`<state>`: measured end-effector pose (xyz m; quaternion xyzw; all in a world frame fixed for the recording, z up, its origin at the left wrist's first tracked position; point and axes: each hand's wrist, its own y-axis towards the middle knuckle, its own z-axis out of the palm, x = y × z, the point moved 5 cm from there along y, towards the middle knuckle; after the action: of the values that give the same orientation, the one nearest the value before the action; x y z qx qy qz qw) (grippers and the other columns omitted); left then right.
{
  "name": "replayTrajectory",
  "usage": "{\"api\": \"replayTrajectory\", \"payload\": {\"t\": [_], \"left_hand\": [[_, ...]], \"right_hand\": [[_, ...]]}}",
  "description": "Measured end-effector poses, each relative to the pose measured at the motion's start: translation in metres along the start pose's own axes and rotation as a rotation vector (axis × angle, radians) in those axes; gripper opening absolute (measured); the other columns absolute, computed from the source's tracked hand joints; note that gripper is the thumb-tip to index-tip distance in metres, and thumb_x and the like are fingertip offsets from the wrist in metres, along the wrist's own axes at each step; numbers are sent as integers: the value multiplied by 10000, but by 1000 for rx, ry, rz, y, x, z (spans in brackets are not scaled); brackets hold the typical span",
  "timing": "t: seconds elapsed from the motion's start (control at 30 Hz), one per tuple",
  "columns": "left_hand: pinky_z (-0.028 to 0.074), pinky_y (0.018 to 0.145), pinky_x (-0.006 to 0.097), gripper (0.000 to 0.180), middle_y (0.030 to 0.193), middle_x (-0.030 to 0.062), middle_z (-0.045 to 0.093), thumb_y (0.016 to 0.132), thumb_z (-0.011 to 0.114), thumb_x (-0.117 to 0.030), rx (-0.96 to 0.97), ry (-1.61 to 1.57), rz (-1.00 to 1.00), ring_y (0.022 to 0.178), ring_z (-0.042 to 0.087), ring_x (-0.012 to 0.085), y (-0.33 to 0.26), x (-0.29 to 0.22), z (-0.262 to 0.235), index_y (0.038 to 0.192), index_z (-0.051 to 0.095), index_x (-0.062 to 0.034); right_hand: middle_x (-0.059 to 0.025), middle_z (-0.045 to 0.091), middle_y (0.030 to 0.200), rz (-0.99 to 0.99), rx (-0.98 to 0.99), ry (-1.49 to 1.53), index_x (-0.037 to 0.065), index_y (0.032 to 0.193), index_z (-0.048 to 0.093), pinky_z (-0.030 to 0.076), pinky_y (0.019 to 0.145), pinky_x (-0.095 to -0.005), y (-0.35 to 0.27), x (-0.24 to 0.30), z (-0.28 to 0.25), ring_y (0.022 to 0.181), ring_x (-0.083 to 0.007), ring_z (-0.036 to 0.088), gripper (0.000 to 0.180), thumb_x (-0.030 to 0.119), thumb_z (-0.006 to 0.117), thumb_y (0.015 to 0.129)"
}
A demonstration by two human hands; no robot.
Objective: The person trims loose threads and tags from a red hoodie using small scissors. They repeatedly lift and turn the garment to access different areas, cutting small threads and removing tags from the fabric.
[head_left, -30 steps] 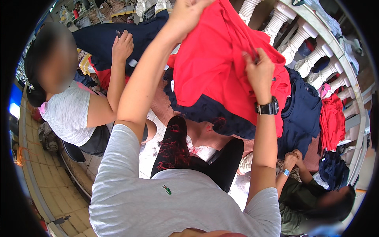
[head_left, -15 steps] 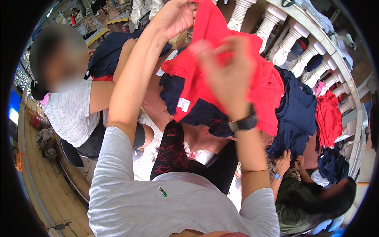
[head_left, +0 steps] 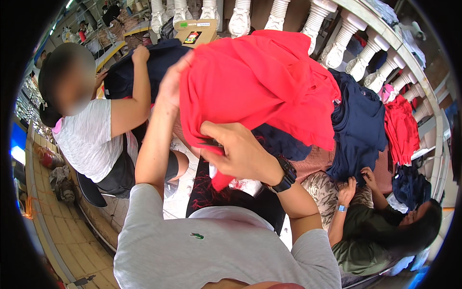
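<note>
"Where's the red garment?"

"The red garment [head_left: 262, 79] spreads from eleven to two o'clock around the view's centre, its lower corner hanging toward the lap at about seven."

"And the left hand?"

"The left hand [head_left: 177, 83] is at eleven, fingers gripping the garment's edge; part of them is hidden behind the cloth."

"The right?"

"The right hand [head_left: 236, 148] is at the centre, curled around a small dark tool [head_left: 210, 142] that points toward nine. Red cloth lies right by its fingertips, but I can't tell whether they pinch it too. There's a black watch [head_left: 284, 177] on that wrist."

"What's around them?"

"Navy cloth [head_left: 284, 143] shows below the garment, near the centre toward three. Farther out, close to three, a navy pile [head_left: 358, 120] lies with a co-worker's hand [head_left: 346, 192] touching its lower end. A cardboard box [head_left: 204, 30] sits between eleven and twelve."
</note>
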<state>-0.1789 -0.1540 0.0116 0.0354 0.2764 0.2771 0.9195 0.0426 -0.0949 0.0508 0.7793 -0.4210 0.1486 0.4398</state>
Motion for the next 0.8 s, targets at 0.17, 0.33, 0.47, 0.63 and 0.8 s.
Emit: {"api": "replayTrajectory", "payload": {"t": [0.17, 0.33, 0.47, 0.63, 0.8], "left_hand": [[497, 1039, 400, 491, 1270, 135, 673, 1027, 560, -402, 315, 319, 417, 1189, 633, 260, -3, -66, 124, 1329, 601, -16], [571, 919, 386, 478, 1136, 113, 717, 1071, 456, -438, 405, 612, 650, 985, 708, 232, 74, -73, 228, 1203, 642, -18], [457, 1066, 349, 506, 1291, 85, 659, 1074, 448, -434, 442, 753, 576, 1186, 618, 204, 208, -38, 233, 1294, 613, -9], [241, 1226, 386, 931, 1570, 201, 393, 910, 625, -611, 564, 1719, 388, 1488, 314, 307, 266, 47, 187, 1542, 340, 11], [484, 994, 400, 610, 1243, 201, 682, 883, 733, -475, 457, 2110, 124, 1171, 641, 320, 219, 112, 111, 1254, 658, 3]], "right_hand": [[-62, 519, 929, -41, -24, 399, 27, 1204, 512, 469, 684, -297, -8, 30, -26, 750, -142, 519, 475, -27, 744, 793], [-35, 648, 887, 166, -772, 522, 28, 1194, 587, 463, 656, -232, -41, 24, -124, 733, -81, 597, 364, 65, 700, 850], [20, 640, 770, 219, -1153, 494, 28, 930, 685, 429, 614, -223, -57, -8, -179, 649, -65, 574, 128, 145, 662, 885], [104, 460, 583, 681, -1073, 169, 137, 710, 624, 227, 454, -257, -110, -111, -220, 474, -19, 357, 290, 279, 656, 961], [-127, 695, 836, 666, -1071, -539, -4, 1035, 727, 491, 650, -286, -178, -125, -215, 797, -193, 669, 377, 362, 670, 962]]}}
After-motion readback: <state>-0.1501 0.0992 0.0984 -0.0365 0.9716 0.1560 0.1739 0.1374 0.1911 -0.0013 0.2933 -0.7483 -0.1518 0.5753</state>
